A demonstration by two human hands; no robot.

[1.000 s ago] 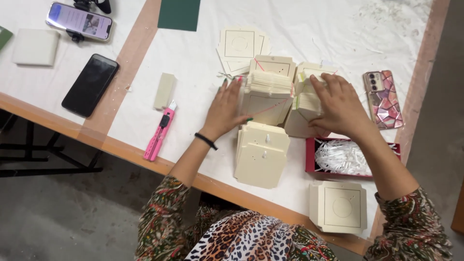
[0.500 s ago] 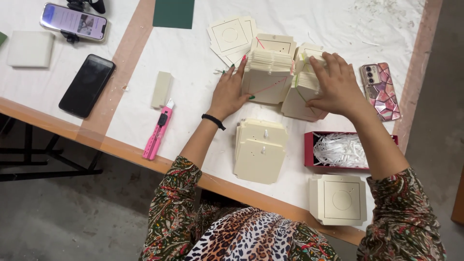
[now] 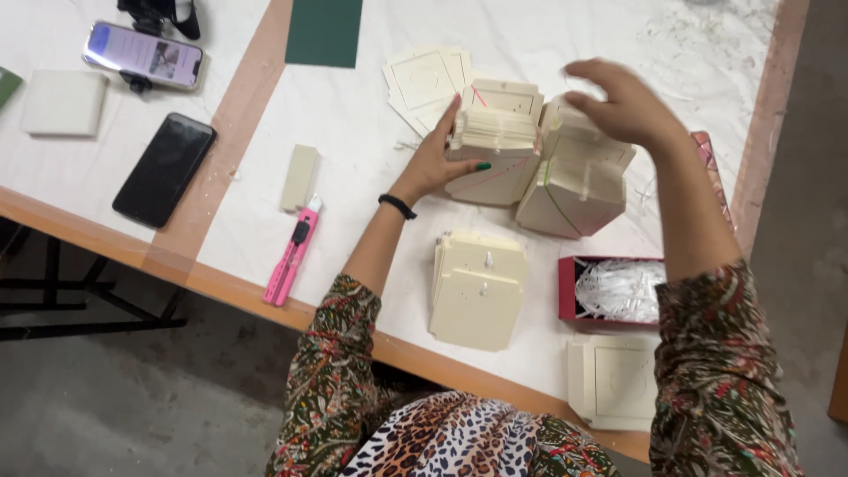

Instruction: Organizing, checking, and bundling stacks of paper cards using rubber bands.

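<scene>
My left hand (image 3: 439, 159) grips the left side of a banded bundle of cream cards (image 3: 492, 152) standing on the white table (image 3: 353, 115). A second banded bundle of cream cards (image 3: 576, 181) leans against it on the right. My right hand (image 3: 623, 102) hovers above that second bundle, fingers spread, holding nothing. A flat stack of cream cards (image 3: 477, 290) lies near the front edge, below the bundles.
A red box of white shredded paper (image 3: 611, 291) sits right of the flat stack, with square cream cards (image 3: 611, 382) below it. A pink utility knife (image 3: 291, 253), a small cream block (image 3: 299, 177), two phones (image 3: 164, 168) (image 3: 144, 56) and a green sheet (image 3: 324, 31) lie to the left.
My right hand has lifted off the right bundle and now hovers above it, open. My left hand has stayed on the left bundle. The view has moved closer.
</scene>
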